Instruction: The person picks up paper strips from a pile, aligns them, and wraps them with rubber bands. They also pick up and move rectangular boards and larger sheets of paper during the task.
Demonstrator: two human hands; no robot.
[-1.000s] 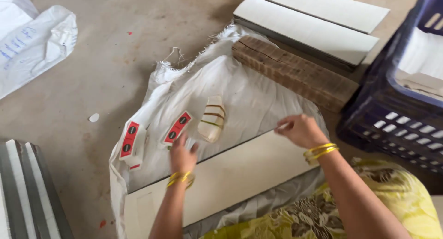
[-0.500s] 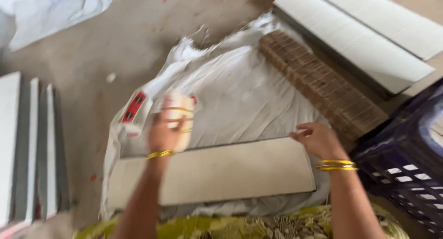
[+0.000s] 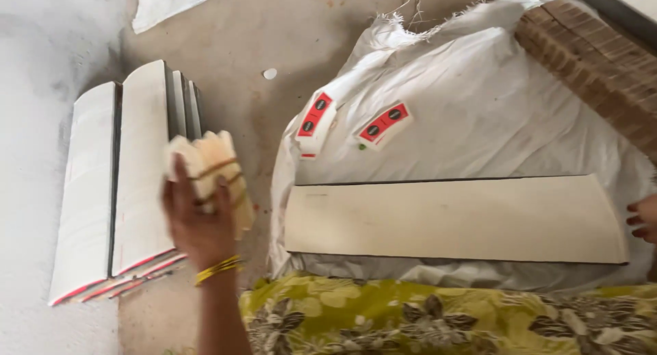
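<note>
My left hand (image 3: pixel 197 221) is raised over the bare floor, gripping a cream bundle (image 3: pixel 217 173) of thin pieces bound with bands. It hovers between a row of long white panels (image 3: pixel 140 170) on the left and a white sack cloth (image 3: pixel 472 108) on the right. A long cream board (image 3: pixel 455 219) lies across that cloth. Only the fingertips of my right hand (image 3: pixel 643 217) show at the right edge, touching the board's right end. Two red-and-white label packets (image 3: pixel 315 122) (image 3: pixel 383 124) rest on the cloth behind the board.
A stack of brown corrugated cardboard (image 3: pixel 595 60) lies at the top right. A white sack (image 3: pixel 171 2) sits at the top left. A small white disc (image 3: pixel 270 73) lies on the concrete floor. Yellow-green floral fabric (image 3: pixel 438 317) covers my lap at the bottom.
My left hand has lifted the bundle off the cloth and carried it left toward the white panels. The view has swung left. My right hand stays at the board's right end.
</note>
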